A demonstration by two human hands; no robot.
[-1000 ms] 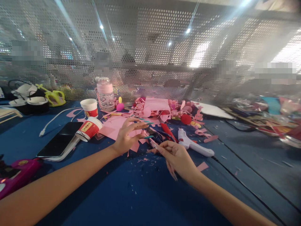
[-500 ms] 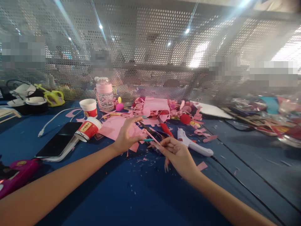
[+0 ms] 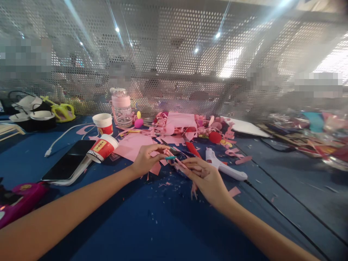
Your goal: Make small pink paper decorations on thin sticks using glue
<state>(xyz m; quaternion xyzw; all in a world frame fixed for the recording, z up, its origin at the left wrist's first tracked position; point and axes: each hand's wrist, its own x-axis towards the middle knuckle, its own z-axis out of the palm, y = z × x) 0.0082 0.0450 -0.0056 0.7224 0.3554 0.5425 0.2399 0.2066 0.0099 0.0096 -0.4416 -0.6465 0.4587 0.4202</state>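
Observation:
A thin pink strip (image 3: 178, 161) slants between my two hands above the blue table. My right hand (image 3: 207, 177) pinches its near end between thumb and fingers. At the far end, my left hand (image 3: 148, 158), with long teal nails, closes thumb and forefinger on the strip. Exactly how the left fingertips meet it is partly hidden by the nails. Beyond the hands lies a flat pink sheet (image 3: 133, 145), with small offcuts around it. A white hot glue gun (image 3: 227, 169) lies to the right of my right hand.
Left of my hands are a tipped paper cup (image 3: 102, 148), an upright cup (image 3: 102, 125) and a black phone (image 3: 69, 159). A pink-lidded bottle (image 3: 121, 110) stands behind. Pink scraps heap up before the perforated metal screen (image 3: 179, 54). A black cord (image 3: 285, 217) crosses the right side.
My left thumb and forefinger were spread apart and have closed at the far end of the strip. My right hand has stayed nearly in place, holding the strip.

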